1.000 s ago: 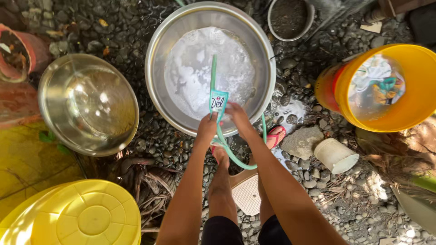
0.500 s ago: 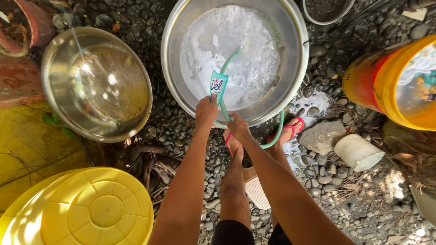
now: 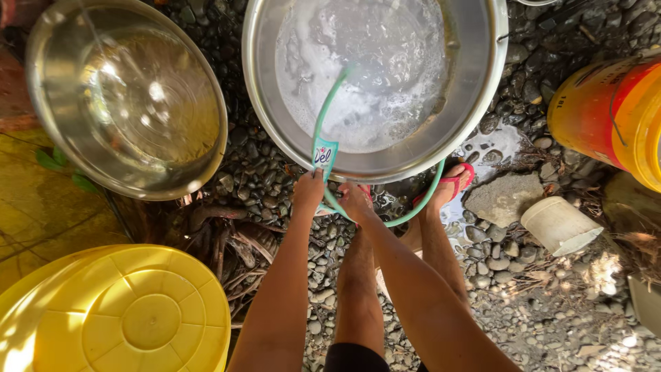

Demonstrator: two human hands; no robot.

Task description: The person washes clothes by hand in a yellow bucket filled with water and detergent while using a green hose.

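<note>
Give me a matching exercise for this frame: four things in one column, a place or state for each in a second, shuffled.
Things:
1. large steel basin
2. smaller steel basin
3. yellow lid
4. white cup

Place or state:
A. lying on its side on the stones
B. holds soapy water, with the green hose in it
C. bottom left corner
D. clear water, upper left

Pairs: 1-B, 2-D, 3-C, 4-A

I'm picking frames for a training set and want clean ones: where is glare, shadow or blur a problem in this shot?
Head view: bright glare spots on the steel bowl at left; sun patches wash out the yellow lid; the foamy basin lies in even shade; the green hose smears slightly near its tip; left hand and right hand are sharp; edges bend from the wide lens.
</note>
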